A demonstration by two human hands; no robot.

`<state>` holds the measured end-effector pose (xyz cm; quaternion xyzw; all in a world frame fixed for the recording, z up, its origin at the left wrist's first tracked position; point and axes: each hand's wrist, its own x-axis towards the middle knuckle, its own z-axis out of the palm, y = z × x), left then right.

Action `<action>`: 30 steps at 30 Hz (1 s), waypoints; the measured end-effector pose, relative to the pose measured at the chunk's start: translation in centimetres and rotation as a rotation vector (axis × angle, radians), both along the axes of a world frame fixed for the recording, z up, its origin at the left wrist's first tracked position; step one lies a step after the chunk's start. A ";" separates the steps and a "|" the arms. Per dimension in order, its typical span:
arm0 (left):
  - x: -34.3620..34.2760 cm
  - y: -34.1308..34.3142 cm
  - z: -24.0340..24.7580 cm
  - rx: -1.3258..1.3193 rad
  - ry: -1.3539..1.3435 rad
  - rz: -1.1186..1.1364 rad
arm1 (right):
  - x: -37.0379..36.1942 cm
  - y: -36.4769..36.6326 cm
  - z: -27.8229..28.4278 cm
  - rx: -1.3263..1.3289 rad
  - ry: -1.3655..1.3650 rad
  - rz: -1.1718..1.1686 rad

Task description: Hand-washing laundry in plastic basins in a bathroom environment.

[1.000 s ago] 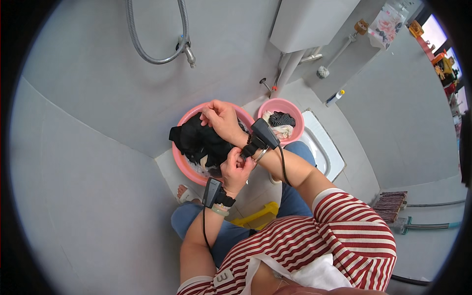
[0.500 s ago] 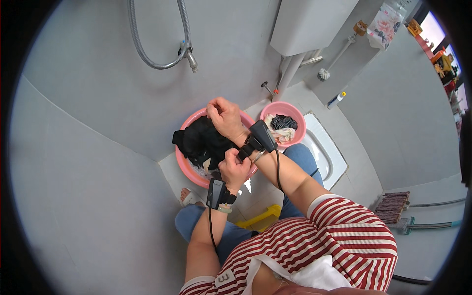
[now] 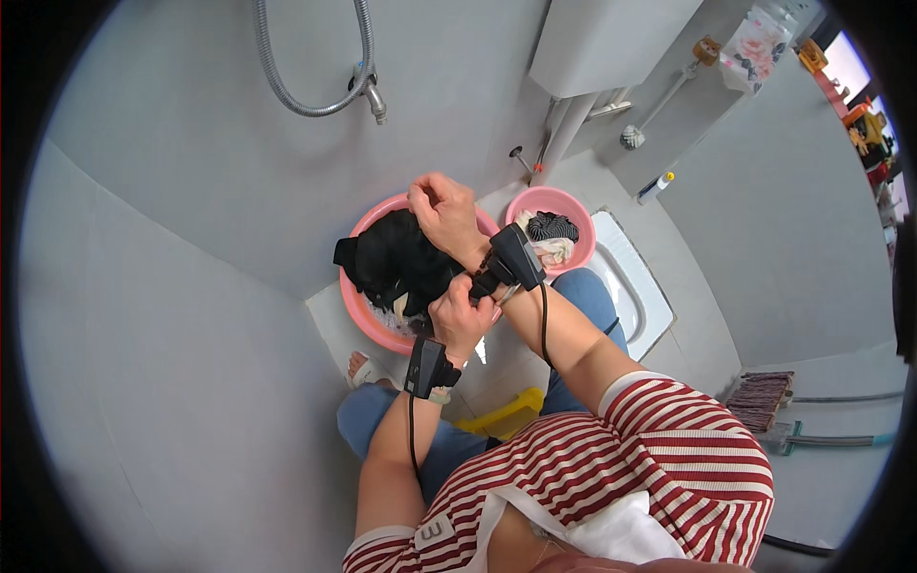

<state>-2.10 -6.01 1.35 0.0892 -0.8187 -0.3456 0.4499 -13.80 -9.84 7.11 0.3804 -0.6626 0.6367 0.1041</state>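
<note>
A black wet garment (image 3: 392, 263) hangs over a large pink basin (image 3: 361, 315) on the bathroom floor. My right hand (image 3: 444, 215) grips its upper end above the basin. Just below, my left hand (image 3: 460, 320) is closed on the lower part of the same cloth. Each wrist carries a black strapped device with a cable. I sit low, with my knees in blue jeans on either side of the basin.
A smaller pink basin (image 3: 564, 202) holding striped and pale cloth stands by a white squat toilet (image 3: 630, 277). A yellow stool (image 3: 506, 417) lies under me. A tap with a hose (image 3: 368, 91), a cistern (image 3: 611, 38), a brush (image 3: 632, 137) and a broom (image 3: 759, 401) stand around.
Both hands have lifted the black garment higher above the large basin and drawn closer together. My view has shifted slightly.
</note>
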 end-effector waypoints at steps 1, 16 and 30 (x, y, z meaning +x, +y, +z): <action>-0.1 -0.2 0.1 -0.062 -0.015 0.031 | 0.1 0.0 0.1 0.004 -0.005 0.003; 0.5 -0.5 2.1 -0.079 0.110 0.011 | -0.6 -0.4 0.7 -0.010 0.099 -0.038; 1.1 -0.2 1.2 1.760 0.170 -1.215 | -0.3 0.7 0.8 0.100 0.341 0.016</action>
